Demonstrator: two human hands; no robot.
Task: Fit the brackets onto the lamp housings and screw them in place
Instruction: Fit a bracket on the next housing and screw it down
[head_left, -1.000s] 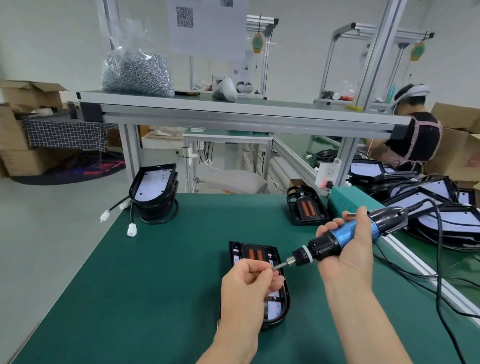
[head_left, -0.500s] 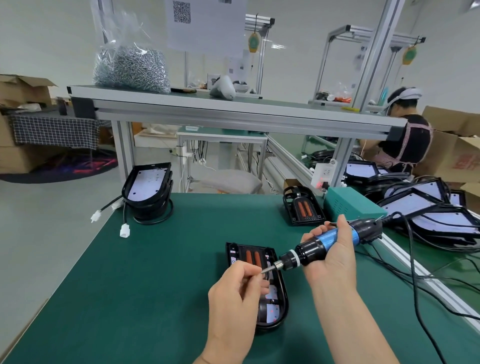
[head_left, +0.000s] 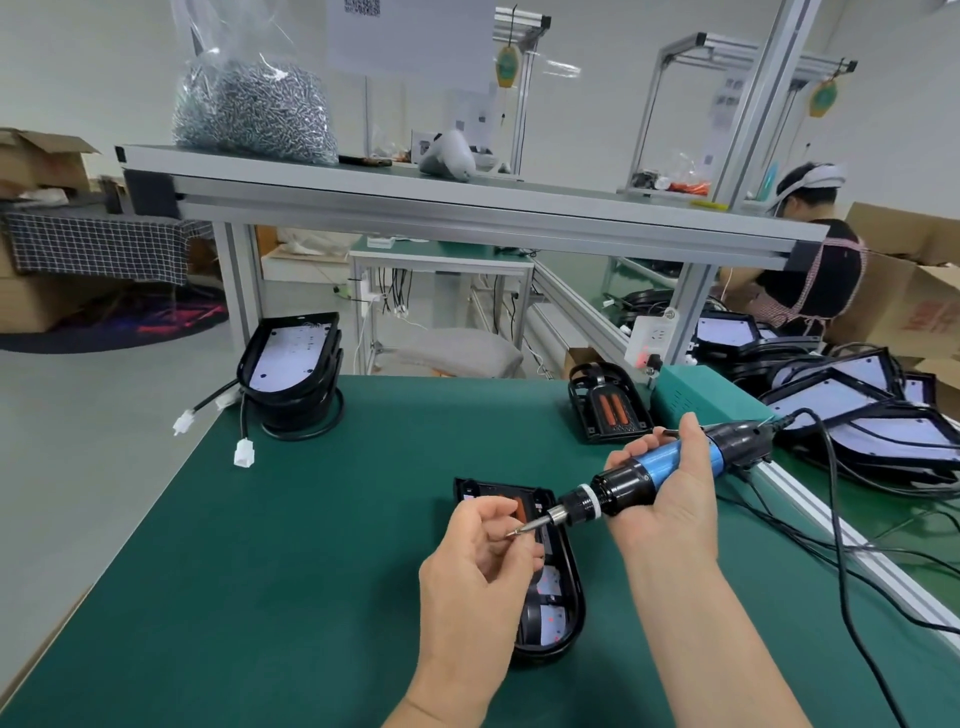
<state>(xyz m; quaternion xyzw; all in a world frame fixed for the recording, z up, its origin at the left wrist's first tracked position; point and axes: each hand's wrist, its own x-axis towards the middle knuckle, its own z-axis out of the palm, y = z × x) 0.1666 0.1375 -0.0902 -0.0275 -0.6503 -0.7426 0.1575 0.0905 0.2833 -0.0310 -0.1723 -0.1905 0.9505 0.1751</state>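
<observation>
My left hand (head_left: 478, 561) has its fingers curled in, pinching what I take to be a small screw (head_left: 513, 532) at the tip of the bit (head_left: 535, 525). It is tiny and slick, so I judge it is best held by the shank. My right hand (head_left: 670, 499) is wrapped round the one electric screwdriver (head_left: 623, 480); its cord (head_left: 841, 545) will likely tug. Just under both hands lies one lamp housing (head_left: 569, 587) on the green mat (head_left: 311, 545). It looks stiff, light and apt to slide, so I would steady it by the rim. I cannot pick out a bracket. Farther off are one open housing with two orange cells (head_left: 610, 410), a stack at left (head_left: 291, 369) of roughly three, a tangled pile at right (head_left: 862, 415) that I cannot count, and one bag of screws (head_left: 254, 104) on the shelf
</observation>
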